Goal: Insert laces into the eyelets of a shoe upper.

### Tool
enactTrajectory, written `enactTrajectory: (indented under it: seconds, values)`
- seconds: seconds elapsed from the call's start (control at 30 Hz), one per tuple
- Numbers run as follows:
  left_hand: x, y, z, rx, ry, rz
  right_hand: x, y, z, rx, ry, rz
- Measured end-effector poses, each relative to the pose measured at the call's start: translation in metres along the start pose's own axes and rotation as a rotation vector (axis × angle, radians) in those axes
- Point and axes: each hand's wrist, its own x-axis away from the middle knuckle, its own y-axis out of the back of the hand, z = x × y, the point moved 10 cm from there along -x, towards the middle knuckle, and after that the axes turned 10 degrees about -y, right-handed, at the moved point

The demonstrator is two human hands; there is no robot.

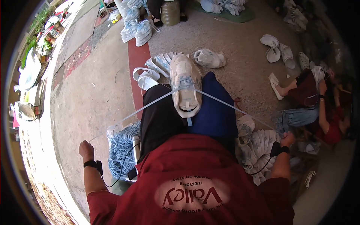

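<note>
A white and beige sneaker (185,67) rests across my thighs, its heel opening toward me. Pale blue lacing crosses its upper part. From there the shoelace (144,107) runs out in two taut lengths, one to each side. My left hand (86,150), far out to the left, is closed in a fist around one end. Out to the right, my right hand (288,138) is closed on the other end, its fingers partly blurred. A small blue tab hangs at the sneaker's heel.
A bundle of blue laces (122,152) lies by my left thigh. White sneakers (258,148) are stacked at my right, with more shoes (159,64) on the floor ahead. A co-worker in red (330,127) sits at the right, and another person's legs (154,11) show farther ahead.
</note>
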Motion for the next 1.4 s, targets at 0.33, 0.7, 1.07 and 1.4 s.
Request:
enactTrajectory:
  seconds: [0.33,0.7,1.07,1.4]
  values:
    - [0.003,0.156,-0.357,0.667,-0.789,-0.419,0.306,-0.447,-0.058,0.951,0.784,0.889]
    - [0.024,0.197,-0.474,1.310,-1.135,-0.074,0.335,-0.495,-0.137,0.447,-0.106,1.272]
    - [-0.015,0.152,-0.450,1.613,-0.560,-0.192,0.317,-0.479,-0.099,0.596,0.529,0.840]
    - [0.017,0.168,-0.485,2.138,-0.690,0.531,0.335,-0.487,-0.138,0.555,-0.043,1.185]
